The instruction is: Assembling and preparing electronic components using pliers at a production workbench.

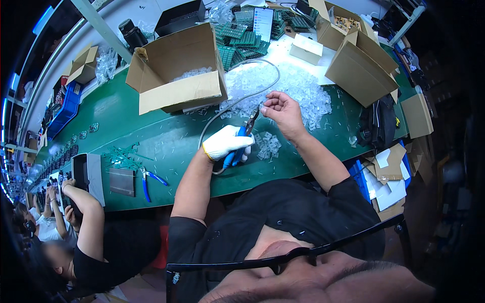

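Note:
My left hand [222, 144], in a white glove, is wrapped round blue-handled air nippers [242, 130] with a dark metal jaw pointing up and right. A grey hose [204, 132] runs from the tool in a loop over the table. My bare right hand [284, 113] is closed in a pinch just right of the jaw tips; whatever sits between its fingertips is too small to make out. Beyond both hands spreads a large heap of clear plastic pieces [303, 91]. A smaller pile of clear pieces [268, 145] lies between my forearms on the green table [192, 177].
An open cardboard box [182, 98] stands left of the heap, another box [359, 68] right. Green circuit boards [235, 33] and a phone [263, 22] lie behind. Blue-handled pliers [146, 186] rest near a co-worker's arm [86, 199]. A black bag [379, 123] sits right.

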Demonstrator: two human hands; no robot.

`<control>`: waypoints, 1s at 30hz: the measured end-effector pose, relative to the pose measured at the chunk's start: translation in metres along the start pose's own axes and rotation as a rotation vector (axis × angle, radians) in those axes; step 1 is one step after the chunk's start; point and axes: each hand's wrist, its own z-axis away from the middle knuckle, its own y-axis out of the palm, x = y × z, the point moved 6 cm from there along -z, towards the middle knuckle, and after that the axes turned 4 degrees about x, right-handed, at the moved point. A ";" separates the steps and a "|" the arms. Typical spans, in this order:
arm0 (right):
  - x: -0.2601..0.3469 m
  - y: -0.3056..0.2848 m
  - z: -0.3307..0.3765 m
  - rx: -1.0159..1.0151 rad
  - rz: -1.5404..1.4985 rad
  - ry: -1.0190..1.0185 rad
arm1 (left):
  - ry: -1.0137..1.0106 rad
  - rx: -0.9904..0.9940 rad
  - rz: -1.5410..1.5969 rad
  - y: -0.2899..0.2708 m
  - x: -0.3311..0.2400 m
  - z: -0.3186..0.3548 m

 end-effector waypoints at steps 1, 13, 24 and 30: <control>0.000 0.000 0.001 0.006 -0.030 -0.005 | -0.002 0.000 0.000 0.001 -0.002 0.001; -0.021 -0.013 0.020 0.096 0.240 0.029 | 0.110 -0.005 0.144 -0.013 0.006 -0.010; 0.013 -0.034 0.026 0.012 1.004 -0.132 | 0.025 -0.001 0.157 -0.012 0.006 -0.005; 0.001 -0.029 0.013 0.051 1.181 -0.267 | 0.060 0.022 0.102 -0.012 0.008 -0.008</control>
